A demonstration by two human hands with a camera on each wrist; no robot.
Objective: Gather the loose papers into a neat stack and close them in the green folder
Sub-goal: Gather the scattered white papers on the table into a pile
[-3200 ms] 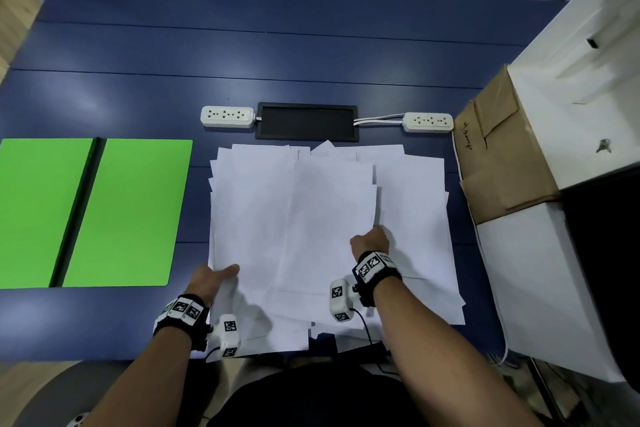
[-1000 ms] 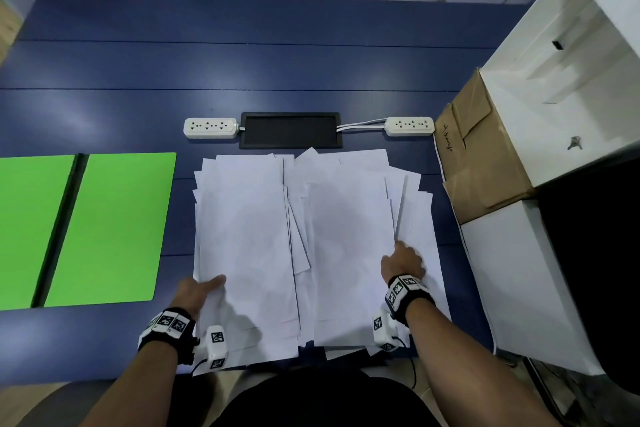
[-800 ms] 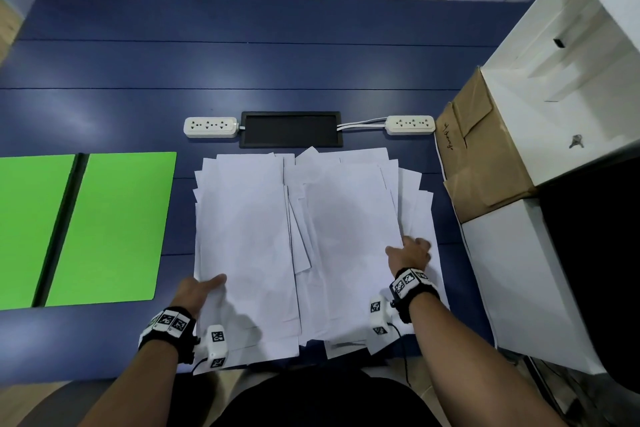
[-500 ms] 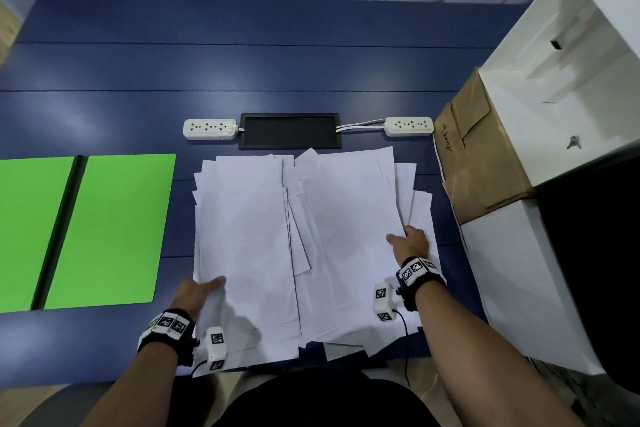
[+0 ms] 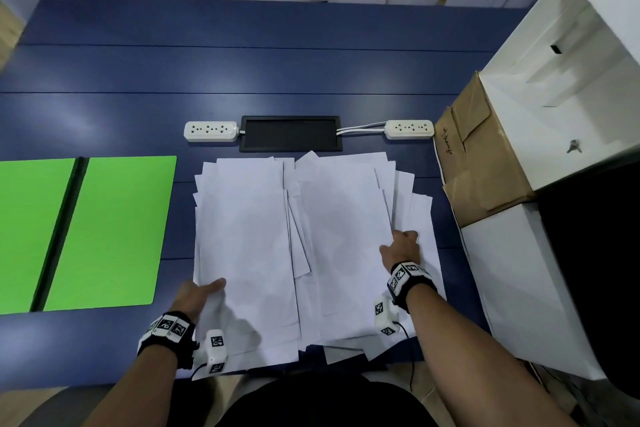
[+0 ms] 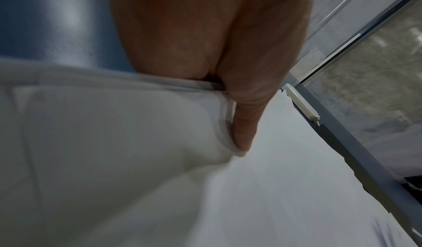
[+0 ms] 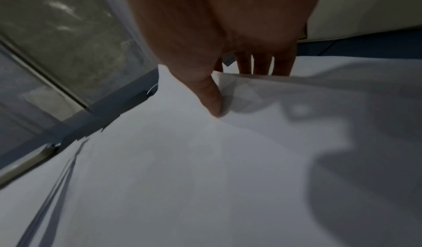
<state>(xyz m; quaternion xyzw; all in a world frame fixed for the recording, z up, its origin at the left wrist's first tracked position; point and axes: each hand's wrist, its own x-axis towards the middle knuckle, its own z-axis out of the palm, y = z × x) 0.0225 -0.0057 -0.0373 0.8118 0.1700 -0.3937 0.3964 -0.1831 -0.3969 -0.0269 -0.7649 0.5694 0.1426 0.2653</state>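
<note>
Head view: both hands, left (image 5: 197, 293) and right (image 5: 401, 248), pinch uncounted loose papers (image 5: 249, 236) beside one green folder (image 5: 104, 232).

A dark blue worktop (image 5: 277, 73) made of long boards fills most of the head view. At its middle sits a black rectangular cable hatch (image 5: 290, 133). A white plastic power strip (image 5: 211, 131) lies just beside the left end of the hatch, and a second white power strip (image 5: 409, 129) lies near the right end, joined to the hatch by white cables (image 5: 360, 128). At the right edge of the worktop stands a brown cardboard box (image 5: 481, 163) with handwriting on one flap. Beside the box is a large white cabinet (image 5: 571, 87) with a small key (image 5: 573, 146) in it.
</note>
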